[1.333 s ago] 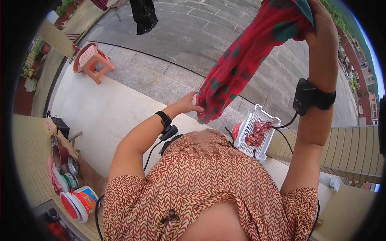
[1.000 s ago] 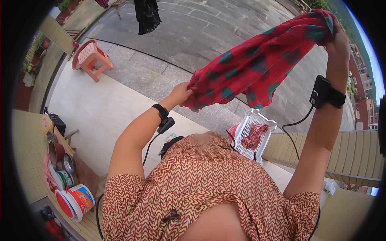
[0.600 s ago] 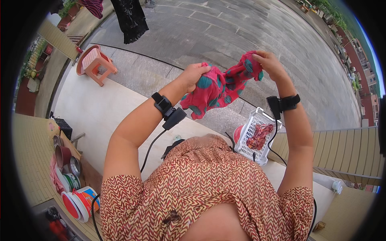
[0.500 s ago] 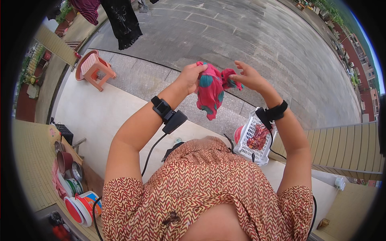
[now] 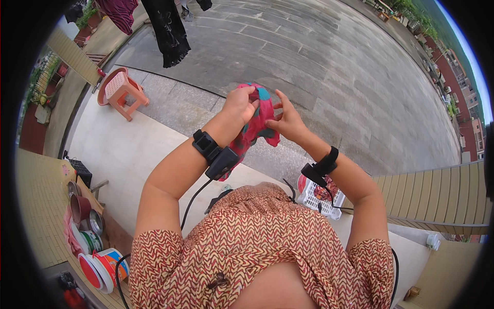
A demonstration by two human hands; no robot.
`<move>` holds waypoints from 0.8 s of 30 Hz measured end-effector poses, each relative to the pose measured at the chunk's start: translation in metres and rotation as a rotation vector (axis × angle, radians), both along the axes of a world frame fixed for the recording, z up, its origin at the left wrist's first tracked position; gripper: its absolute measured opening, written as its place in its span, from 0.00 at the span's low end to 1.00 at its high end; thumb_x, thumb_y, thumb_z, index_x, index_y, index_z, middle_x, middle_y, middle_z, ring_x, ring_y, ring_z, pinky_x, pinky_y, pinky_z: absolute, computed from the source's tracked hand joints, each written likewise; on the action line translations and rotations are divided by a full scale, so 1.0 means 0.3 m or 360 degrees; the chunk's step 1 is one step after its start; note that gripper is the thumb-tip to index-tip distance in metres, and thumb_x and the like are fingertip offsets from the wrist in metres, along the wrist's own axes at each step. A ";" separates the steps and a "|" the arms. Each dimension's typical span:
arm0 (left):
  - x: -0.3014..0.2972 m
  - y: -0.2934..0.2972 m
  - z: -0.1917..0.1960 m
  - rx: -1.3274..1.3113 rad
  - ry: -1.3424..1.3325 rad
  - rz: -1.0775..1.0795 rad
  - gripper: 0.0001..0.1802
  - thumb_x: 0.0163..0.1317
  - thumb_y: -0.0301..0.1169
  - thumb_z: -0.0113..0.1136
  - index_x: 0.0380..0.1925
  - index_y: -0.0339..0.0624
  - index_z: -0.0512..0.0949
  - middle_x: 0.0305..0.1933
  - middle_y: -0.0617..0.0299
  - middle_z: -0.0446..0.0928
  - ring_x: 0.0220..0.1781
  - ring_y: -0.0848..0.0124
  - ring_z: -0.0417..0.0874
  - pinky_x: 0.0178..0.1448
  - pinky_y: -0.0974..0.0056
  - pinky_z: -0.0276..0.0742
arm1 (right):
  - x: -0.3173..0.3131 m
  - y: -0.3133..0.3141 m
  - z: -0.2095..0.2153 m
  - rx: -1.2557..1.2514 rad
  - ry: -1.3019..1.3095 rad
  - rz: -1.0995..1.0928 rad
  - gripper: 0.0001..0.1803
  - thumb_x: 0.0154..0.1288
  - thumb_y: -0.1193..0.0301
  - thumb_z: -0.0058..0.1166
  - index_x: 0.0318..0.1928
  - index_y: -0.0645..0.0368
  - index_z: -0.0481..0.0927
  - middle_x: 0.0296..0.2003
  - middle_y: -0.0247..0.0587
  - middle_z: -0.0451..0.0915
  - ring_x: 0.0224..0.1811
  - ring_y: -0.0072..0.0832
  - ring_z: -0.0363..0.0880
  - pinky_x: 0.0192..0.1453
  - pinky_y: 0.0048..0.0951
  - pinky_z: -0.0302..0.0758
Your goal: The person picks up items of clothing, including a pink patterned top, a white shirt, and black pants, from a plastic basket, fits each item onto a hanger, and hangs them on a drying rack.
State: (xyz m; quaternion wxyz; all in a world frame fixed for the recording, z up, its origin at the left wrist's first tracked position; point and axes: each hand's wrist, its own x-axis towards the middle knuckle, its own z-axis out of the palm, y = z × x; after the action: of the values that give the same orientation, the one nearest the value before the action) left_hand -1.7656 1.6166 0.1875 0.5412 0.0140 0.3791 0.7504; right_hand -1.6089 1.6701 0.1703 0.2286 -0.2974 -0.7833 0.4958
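Observation:
A bunched pinkish-red cloth with teal patches hangs in front of me at chest height. My left hand is closed on its upper part, thumb pressed against the fabric. Folds of it drop behind my left wrist, which hides some of the lower end. On the other side, my right hand has its fingers spread, with the thumb at the cloth's right edge. A black strap with a small device is on each wrist.
Dark clothes hang at the upper left. A pink stool stands by a round basin on the left. White basket with reddish cloth sits low right, partly behind my right forearm. Buckets and pots crowd the lower left.
Both hands have come closer together, the right one moving left and slightly down. The cloth has swung left, its lower end now behind my left wrist.

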 end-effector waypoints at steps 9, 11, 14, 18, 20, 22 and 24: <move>-0.246 -0.061 -0.121 -0.0292 0.0492 0.0029 0.05 0.61 0.24 0.48 0.34 0.38 0.73 0.32 0.58 0.76 0.35 0.67 0.78 0.40 0.62 0.77 | -0.030 0.147 0.071 -0.0344 0.0332 -0.0030 0.10 0.66 0.73 0.44 0.41 0.66 0.75 0.30 0.32 0.77 0.29 0.16 0.73 0.33 0.18 0.71; -0.296 -0.085 -0.202 -0.0459 0.0632 -0.0159 0.10 0.61 0.32 0.52 0.39 0.39 0.72 0.38 0.58 0.75 0.37 0.67 0.77 0.39 0.61 0.76 | -0.043 0.139 0.109 -0.0558 0.0325 -0.0034 0.11 0.67 0.70 0.44 0.37 0.65 0.77 0.26 0.31 0.77 0.25 0.15 0.73 0.29 0.18 0.71; -0.255 -0.092 -0.230 -0.0823 0.0997 -0.0134 0.27 0.58 0.41 0.57 0.52 0.38 0.64 0.48 0.54 0.71 0.45 0.66 0.75 0.40 0.57 0.75 | -0.069 0.132 0.152 -0.0777 0.0429 -0.0085 0.12 0.67 0.69 0.44 0.36 0.64 0.77 0.26 0.32 0.77 0.25 0.17 0.74 0.29 0.20 0.72; -0.029 -0.144 -0.125 -0.0521 0.1174 -0.0508 0.43 0.51 0.56 0.59 0.58 0.42 0.57 0.50 0.54 0.69 0.48 0.67 0.71 0.42 0.55 0.69 | -0.065 0.143 0.130 -0.0851 0.0440 -0.0176 0.12 0.67 0.68 0.44 0.36 0.64 0.77 0.26 0.32 0.77 0.25 0.18 0.74 0.30 0.22 0.72; 0.076 -0.163 -0.102 -0.0294 0.1183 -0.0815 0.39 0.52 0.50 0.62 0.57 0.41 0.60 0.42 0.57 0.74 0.44 0.71 0.73 0.41 0.60 0.70 | -0.059 0.130 0.145 -0.0939 0.0494 -0.0285 0.11 0.66 0.70 0.44 0.35 0.65 0.77 0.24 0.34 0.76 0.22 0.21 0.72 0.27 0.23 0.71; 0.108 -0.134 -0.173 0.0084 0.1572 -0.0862 0.30 0.54 0.39 0.63 0.53 0.37 0.65 0.36 0.60 0.77 0.37 0.74 0.77 0.39 0.68 0.72 | -0.049 0.140 0.159 -0.0898 0.0491 -0.0303 0.11 0.66 0.70 0.44 0.35 0.65 0.77 0.25 0.33 0.76 0.22 0.20 0.72 0.27 0.22 0.70; 0.088 -0.108 -0.209 0.0100 0.1420 -0.0730 0.25 0.54 0.35 0.62 0.49 0.36 0.68 0.35 0.61 0.77 0.34 0.75 0.77 0.38 0.71 0.72 | -0.027 0.169 0.163 -0.0860 0.0492 -0.0323 0.11 0.66 0.70 0.45 0.35 0.66 0.77 0.25 0.33 0.77 0.22 0.19 0.71 0.27 0.22 0.70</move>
State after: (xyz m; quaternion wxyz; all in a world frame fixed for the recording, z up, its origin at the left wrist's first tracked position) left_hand -1.7391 1.5840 0.1249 0.4768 0.4328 0.5380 0.5439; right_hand -1.6169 1.7207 0.2193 0.3059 -0.3452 -0.5458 0.6996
